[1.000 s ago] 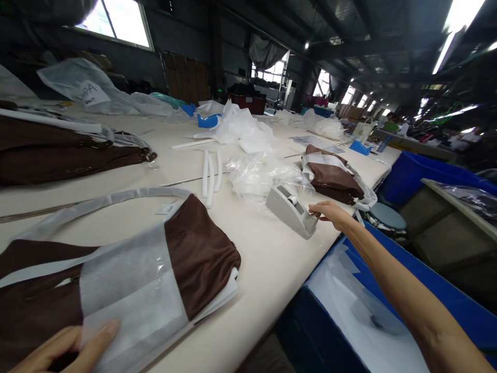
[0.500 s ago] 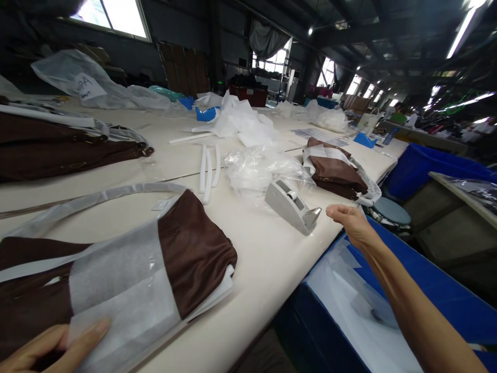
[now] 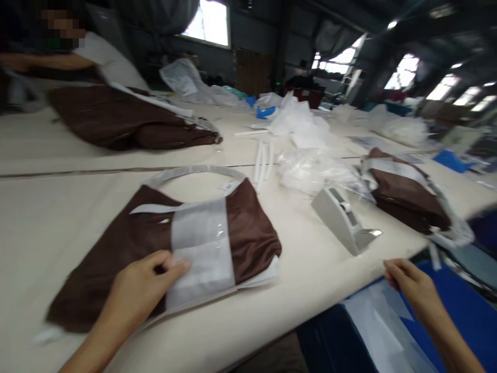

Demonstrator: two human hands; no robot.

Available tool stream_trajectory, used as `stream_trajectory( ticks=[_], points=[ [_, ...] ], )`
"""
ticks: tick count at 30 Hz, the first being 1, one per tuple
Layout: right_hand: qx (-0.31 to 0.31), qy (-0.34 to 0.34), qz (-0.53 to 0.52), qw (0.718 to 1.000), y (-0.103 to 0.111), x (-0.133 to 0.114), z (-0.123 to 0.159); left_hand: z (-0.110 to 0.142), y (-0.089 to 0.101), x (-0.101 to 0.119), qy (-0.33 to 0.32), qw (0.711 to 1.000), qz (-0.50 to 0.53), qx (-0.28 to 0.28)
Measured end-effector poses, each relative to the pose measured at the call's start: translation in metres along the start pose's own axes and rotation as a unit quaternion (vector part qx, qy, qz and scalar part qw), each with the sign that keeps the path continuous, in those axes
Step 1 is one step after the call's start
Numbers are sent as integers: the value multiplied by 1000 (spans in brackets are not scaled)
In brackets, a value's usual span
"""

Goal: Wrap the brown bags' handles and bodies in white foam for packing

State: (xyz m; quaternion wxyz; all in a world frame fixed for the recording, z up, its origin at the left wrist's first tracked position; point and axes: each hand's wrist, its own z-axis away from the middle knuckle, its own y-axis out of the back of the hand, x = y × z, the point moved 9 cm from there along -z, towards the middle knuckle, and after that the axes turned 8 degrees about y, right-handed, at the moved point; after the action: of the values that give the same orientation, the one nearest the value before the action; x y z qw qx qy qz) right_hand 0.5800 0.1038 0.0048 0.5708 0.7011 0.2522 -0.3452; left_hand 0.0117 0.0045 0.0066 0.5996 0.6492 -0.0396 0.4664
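A brown handbag (image 3: 249, 233) lies on the table in front of me, its strap (image 3: 202, 169) wrapped in pale material. A whitish translucent sheet (image 3: 202, 238) is banded round its middle. My left hand (image 3: 149, 277) pinches the left edge of that sheet, thumb on top, low on the bag. Over the table's front edge, my right hand (image 3: 411, 285) is closed in a pinch; whatever its fingertips hold is too small or clear to make out. The grey tape dispenser (image 3: 341, 220) stands just beyond the right hand, apart from it.
Another wrapped brown bag (image 3: 407, 191) lies at right, beside crumpled clear plastic (image 3: 310, 168). White strips (image 3: 263, 163) and tissue (image 3: 301, 122) lie farther back. Across the table a co-worker's sleeve (image 3: 112, 57) shows behind more brown bags (image 3: 128, 122). Below right is a blue bin (image 3: 462, 295).
The view has swung left, bringing a co-worker and the whole near bag into sight. My right hand has drawn down and slightly away from the dispenser's tip. My left hand stays at the sheet's edge.
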Motion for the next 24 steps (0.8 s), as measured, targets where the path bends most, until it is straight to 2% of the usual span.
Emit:
stream_trajectory(
  ticks=[3, 5, 7, 9, 12, 14, 18, 21, 24],
  points=[
    [-161, 138, 15, 977, -32, -62, 5, 7, -2, 5, -12, 999, 40, 21],
    [-283, 226, 3, 932, -65, -122, 16, 8, -4, 6, -31, 996, 75, 33],
    [-413, 287, -21, 864, -105, -184, 39, 9, -5, 5, -45, 993, 99, 44],
    [-543, 319, -30, 776, -149, -239, 69, 11, -5, 3, -47, 991, 111, 51],
    [-653, 371, -25, 659, -212, -300, 104, 11, -6, -1, -37, 991, 120, 51],
    [-678, 430, -3, 596, -250, -327, 119, 10, -7, -2, -33, 991, 123, 45],
    [-627, 555, 124, 532, -313, -351, 124, 7, -8, -5, -28, 990, 135, 42],
    [-592, 605, 211, 489, -338, -354, 128, 6, -10, -8, -23, 988, 148, 38],
    [-550, 650, 269, 450, -349, -354, 136, 6, -11, -10, -16, 986, 160, 35]
  ],
)
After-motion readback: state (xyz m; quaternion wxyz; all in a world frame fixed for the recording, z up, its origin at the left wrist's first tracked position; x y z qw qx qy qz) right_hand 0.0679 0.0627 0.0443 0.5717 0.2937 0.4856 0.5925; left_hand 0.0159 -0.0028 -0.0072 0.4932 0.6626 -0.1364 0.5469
